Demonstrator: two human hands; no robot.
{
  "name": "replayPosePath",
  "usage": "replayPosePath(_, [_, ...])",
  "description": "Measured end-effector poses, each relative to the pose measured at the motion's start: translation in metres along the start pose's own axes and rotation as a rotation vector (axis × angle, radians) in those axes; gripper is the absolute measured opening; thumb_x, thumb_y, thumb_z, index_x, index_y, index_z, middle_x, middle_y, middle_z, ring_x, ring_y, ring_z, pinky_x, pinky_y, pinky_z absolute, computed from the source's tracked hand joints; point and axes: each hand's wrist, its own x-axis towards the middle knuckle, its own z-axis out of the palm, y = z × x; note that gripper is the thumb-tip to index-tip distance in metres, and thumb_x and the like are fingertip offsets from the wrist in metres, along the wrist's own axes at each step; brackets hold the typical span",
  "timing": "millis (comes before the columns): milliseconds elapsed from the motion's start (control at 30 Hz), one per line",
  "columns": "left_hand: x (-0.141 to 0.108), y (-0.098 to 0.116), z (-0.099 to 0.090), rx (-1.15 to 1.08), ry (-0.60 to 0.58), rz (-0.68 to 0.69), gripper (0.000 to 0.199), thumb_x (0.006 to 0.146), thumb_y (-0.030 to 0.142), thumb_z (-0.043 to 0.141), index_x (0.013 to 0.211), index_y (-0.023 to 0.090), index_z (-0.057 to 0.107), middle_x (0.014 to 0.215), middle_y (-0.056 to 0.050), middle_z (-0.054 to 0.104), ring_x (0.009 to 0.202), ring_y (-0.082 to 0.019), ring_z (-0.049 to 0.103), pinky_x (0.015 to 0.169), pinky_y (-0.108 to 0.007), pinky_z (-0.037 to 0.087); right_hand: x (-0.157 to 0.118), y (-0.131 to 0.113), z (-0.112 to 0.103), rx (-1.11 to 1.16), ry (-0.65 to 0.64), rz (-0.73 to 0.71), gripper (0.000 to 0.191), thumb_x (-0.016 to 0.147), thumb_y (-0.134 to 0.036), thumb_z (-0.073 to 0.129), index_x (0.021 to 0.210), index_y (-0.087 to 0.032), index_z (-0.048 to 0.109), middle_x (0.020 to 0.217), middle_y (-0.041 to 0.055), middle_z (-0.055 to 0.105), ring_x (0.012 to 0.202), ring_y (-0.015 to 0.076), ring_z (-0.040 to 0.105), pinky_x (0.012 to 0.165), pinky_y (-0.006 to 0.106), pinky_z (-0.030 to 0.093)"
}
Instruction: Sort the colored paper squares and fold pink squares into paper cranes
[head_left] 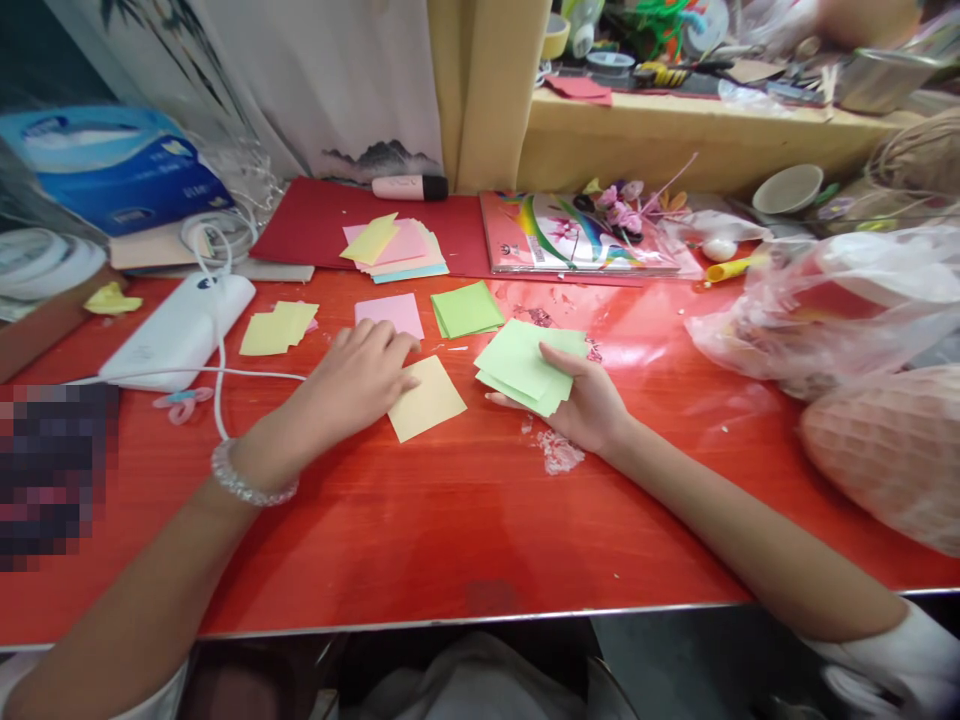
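Note:
My right hand point(596, 400) grips several pale green paper squares point(521, 362), thumb on top and fingers beneath. My left hand point(364, 375), wearing a clear bead bracelet, is over the table with bent fingers and a gap between thumb and index finger. Its thumb lies at the upper left edge of a pale orange paper square point(429, 400), which looks flat on the table. Just beyond the left fingers lies a pink paper square point(390, 312). To its right are brighter green squares point(466, 309), and to its left yellow squares point(277, 329).
The red table point(480, 530) carries a white power bank point(180, 330) with a cable running toward my left wrist. Behind are mixed paper squares point(397, 248), a marker point(409, 187) and a colourful packet point(570, 235). Plastic bags point(832, 310) and a foam-netted bundle point(889, 450) crowd the right.

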Motion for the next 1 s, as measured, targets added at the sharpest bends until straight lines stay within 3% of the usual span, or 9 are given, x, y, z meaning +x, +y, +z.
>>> replayPosePath(67, [0.0,0.003,0.0,0.162,0.108,0.021,0.033,0.087,0.035,0.047,0.11,0.013,0.056,0.098,-0.015,0.056,0.094,-0.031,0.053,0.078,-0.043,0.043,0.0,-0.002,-0.001,-0.01,-0.011,0.005,0.03,0.092,-0.028,0.042,0.116,-0.016,0.053,0.119,0.0112,0.063,0.104,0.0272,0.063,0.09,0.048,0.054])
replayPosePath(167, [0.0,0.011,-0.005,0.23,0.244,0.113,0.026,0.091,0.03,0.042,0.102,0.014,0.06,0.089,-0.013,0.058,0.09,-0.029,0.056,0.076,-0.043,0.045,-0.001,-0.002,0.0,-0.021,-0.028,0.043,0.03,0.092,-0.028,0.042,0.116,-0.015,0.054,0.117,0.0116,0.064,0.102,0.0273,0.064,0.084,0.046,0.056])
replayPosePath(267, [-0.002,0.026,-0.007,0.066,0.371,0.334,0.026,0.091,0.033,0.047,0.104,0.013,0.057,0.098,-0.013,0.061,0.095,-0.026,0.059,0.08,-0.039,0.049,-0.005,0.002,0.005,-0.016,-0.038,0.066,0.031,0.093,-0.026,0.038,0.119,-0.014,0.051,0.111,0.0131,0.066,0.093,0.0248,0.067,0.074,0.042,0.06])
replayPosePath(333, [-0.004,0.037,-0.005,-0.096,0.382,0.471,0.037,0.088,0.039,0.052,0.113,0.011,0.053,0.114,-0.016,0.059,0.108,-0.026,0.057,0.089,-0.039,0.049,-0.009,0.007,0.011,-0.011,-0.08,0.109,0.033,0.095,-0.025,0.034,0.121,-0.013,0.049,0.104,0.0137,0.068,0.081,0.0224,0.069,0.064,0.038,0.061])
replayPosePath(400, [-0.007,0.046,-0.002,-0.214,0.323,0.538,0.046,0.087,0.044,0.052,0.119,0.011,0.05,0.124,-0.016,0.057,0.117,-0.026,0.053,0.097,-0.039,0.047,-0.013,0.012,0.015,-0.02,-0.146,0.187,0.036,0.096,-0.029,0.032,0.127,-0.016,0.044,0.105,0.013,0.066,0.073,0.0207,0.069,0.056,0.037,0.061])
replayPosePath(567, [-0.012,0.05,0.003,-0.293,0.182,0.547,0.051,0.086,0.048,0.051,0.122,0.011,0.052,0.128,-0.016,0.056,0.117,-0.025,0.055,0.099,-0.038,0.046,-0.017,0.015,0.016,-0.042,-0.226,0.218,0.05,0.093,-0.045,0.04,0.139,-0.041,0.022,0.132,0.0062,0.051,0.084,0.0201,0.068,0.055,0.038,0.061])
replayPosePath(733, [-0.01,0.047,0.0,-0.4,0.124,0.494,0.034,0.094,0.036,0.042,0.115,0.015,0.058,0.121,-0.01,0.063,0.112,-0.02,0.059,0.095,-0.032,0.048,-0.014,0.013,0.01,-0.07,-0.23,0.229,0.056,0.091,-0.05,0.041,0.14,-0.041,0.017,0.135,0.0081,0.047,0.079,0.0165,0.068,0.053,0.035,0.061])
replayPosePath(867, [-0.006,0.045,-0.007,-0.573,-0.051,0.341,0.034,0.095,0.039,0.037,0.114,0.02,0.058,0.116,-0.003,0.066,0.103,-0.015,0.063,0.087,-0.025,0.048,-0.014,0.012,0.009,-0.08,-0.24,0.232,0.056,0.092,-0.052,0.037,0.142,-0.038,0.015,0.134,0.01,0.048,0.083,0.0179,0.068,0.054,0.037,0.061])
replayPosePath(1000, [-0.004,0.043,-0.014,-0.709,-0.174,0.251,0.033,0.092,0.042,0.043,0.113,0.023,0.06,0.118,0.0,0.064,0.105,-0.015,0.061,0.09,-0.024,0.045,-0.014,0.012,0.01,-0.062,-0.237,0.243,0.056,0.093,-0.052,0.034,0.142,-0.036,0.013,0.136,0.0106,0.047,0.089,0.0196,0.067,0.055,0.038,0.061])
